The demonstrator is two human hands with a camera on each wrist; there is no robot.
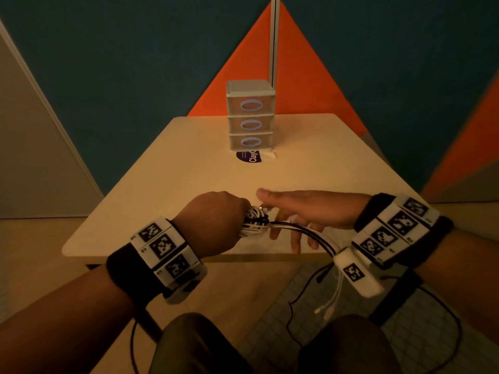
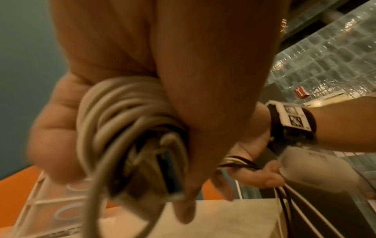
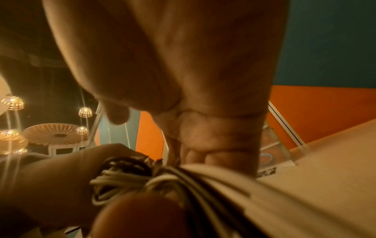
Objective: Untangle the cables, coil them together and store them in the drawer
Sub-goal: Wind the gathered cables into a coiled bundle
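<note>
My left hand (image 1: 220,211) is closed in a fist round a coil of white and black cables (image 1: 253,221) just above the table's near edge. Up close, the coil (image 2: 126,125) shows white loops wrapped over dark strands inside my left hand (image 2: 183,64). My right hand (image 1: 297,209) lies right of the coil with straight fingers. Loose strands (image 1: 310,234) run from the coil under its palm, over the thumb, and their plugs (image 1: 328,310) hang past the table edge. In the right wrist view, the strands (image 3: 203,193) lead to the coil (image 3: 118,178). The small three-drawer unit (image 1: 251,116) stands at the back, all drawers closed.
The light wooden table (image 1: 189,171) carries a dark round sticker (image 1: 251,157) in front of the drawer unit. A white post rises behind the unit. Thin black wires trail over the floor mat (image 1: 297,306) beside my knees.
</note>
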